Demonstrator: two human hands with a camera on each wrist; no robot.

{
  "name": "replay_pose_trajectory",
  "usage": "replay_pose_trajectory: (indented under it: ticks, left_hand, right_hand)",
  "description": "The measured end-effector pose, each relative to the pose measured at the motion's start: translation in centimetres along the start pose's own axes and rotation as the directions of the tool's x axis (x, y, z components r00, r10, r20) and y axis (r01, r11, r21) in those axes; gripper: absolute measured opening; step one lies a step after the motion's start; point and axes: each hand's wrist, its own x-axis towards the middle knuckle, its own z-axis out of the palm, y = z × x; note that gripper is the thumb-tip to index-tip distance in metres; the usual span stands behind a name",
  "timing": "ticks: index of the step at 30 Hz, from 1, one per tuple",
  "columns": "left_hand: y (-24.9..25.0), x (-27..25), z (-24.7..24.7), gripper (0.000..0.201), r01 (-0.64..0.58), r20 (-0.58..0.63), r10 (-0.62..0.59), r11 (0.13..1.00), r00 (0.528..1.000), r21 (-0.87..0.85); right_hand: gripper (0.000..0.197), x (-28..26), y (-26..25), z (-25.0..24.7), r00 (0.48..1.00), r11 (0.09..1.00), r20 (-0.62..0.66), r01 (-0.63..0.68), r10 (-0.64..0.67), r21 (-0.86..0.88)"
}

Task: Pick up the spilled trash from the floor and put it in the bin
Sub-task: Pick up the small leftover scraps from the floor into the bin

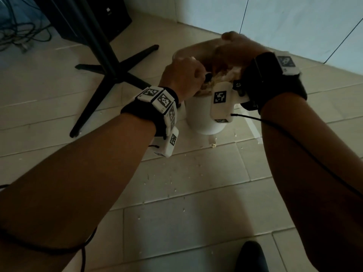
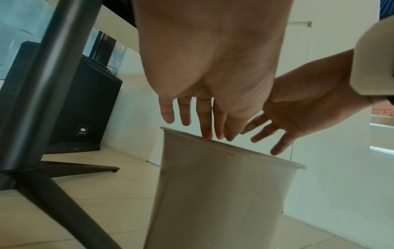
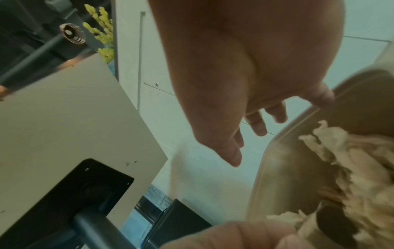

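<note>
Hovering over the white bin [image 1: 204,116], the left hand [image 2: 213,80] and right hand [image 2: 309,101] both have fingers spread and hold nothing; crumpled trash [image 3: 351,168] fills the bin to its rim. Piled that high, it could spill out again, and crumbs [image 1: 157,181] on the floor [image 1: 196,222] remain.

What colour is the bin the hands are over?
The plastic bin is plain off-white, almost pale grey in this dim light; the left wrist view shows it best.

Upright white bin [image 1: 200,116] on floor, crumpled beige trash [image 3: 349,161] heaped inside.
</note>
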Motion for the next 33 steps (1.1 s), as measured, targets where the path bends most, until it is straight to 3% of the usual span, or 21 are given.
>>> replay_pose_trajectory:
  ticks: [4,8,10,13,17,20,22,24,27,33]
  left_hand:
    - [-2.0,-1.8,0.6,0.039,-0.018,-0.125,0.014,0.999,0.992,-0.033]
    - [-4.7,-5.0,0.9,0.027,-0.057,-0.263,0.004,0.980,0.965,-0.192]
    - [-5.7,-6.9,1.2,0.025,0.011,-0.288,-0.113,0.943,0.951,-0.333]
    - [-7.3,-9.7,3.2,0.019,0.176,-0.176,-0.270,0.891,0.947,-0.418]
    - [-8.8,-13.3,7.7,0.017,0.354,0.122,-0.332,0.874,0.935,-0.334]
    - [-9.0,-15.3,10.5,0.015,0.436,0.289,-0.368,0.872,0.884,-0.222]
    - [-8.9,-16.3,12.0,0.015,0.443,0.362,-0.367,0.884,0.857,-0.151]
    - [-8.9,-16.9,13.2,0.018,0.445,0.411,-0.370,0.889,0.833,-0.103]
    - [-9.1,-17.4,14.5,0.021,0.453,0.425,-0.386,0.889,0.818,-0.066]
    - [-9.3,-16.6,15.9,0.018,0.395,0.369,-0.369,0.919,0.853,0.005]
  right_hand:
    - [0.042,-1.3,-0.7,1.6,0.963,0.985,-0.239,0.150,-0.126,0.084]
    - [0.025,-4.5,-1.5,5.9,0.808,0.902,-0.497,0.419,-0.317,0.106]
    - [0.020,-6.1,-1.1,8.9,0.763,0.840,-0.521,0.522,-0.381,0.150]
    - [0.017,-8.7,0.7,13.1,0.791,0.818,-0.455,0.539,-0.409,0.202]
    - [0.014,-11.1,5.7,17.4,0.848,0.892,-0.455,0.398,-0.270,0.212]
    - [0.019,-11.5,10.5,19.4,0.902,0.978,-0.430,0.120,-0.035,0.173]
    - [0.021,-11.1,13.5,19.8,0.933,0.988,-0.336,-0.094,0.130,0.122]
    - [0.028,-10.6,15.9,19.9,0.947,0.973,-0.222,-0.229,0.232,0.042]
    - [0.035,-9.8,17.8,19.9,0.954,0.961,-0.138,-0.273,0.266,-0.038]
    - [0.039,-8.2,18.6,20.8,0.962,0.948,-0.075,-0.273,0.264,-0.165]
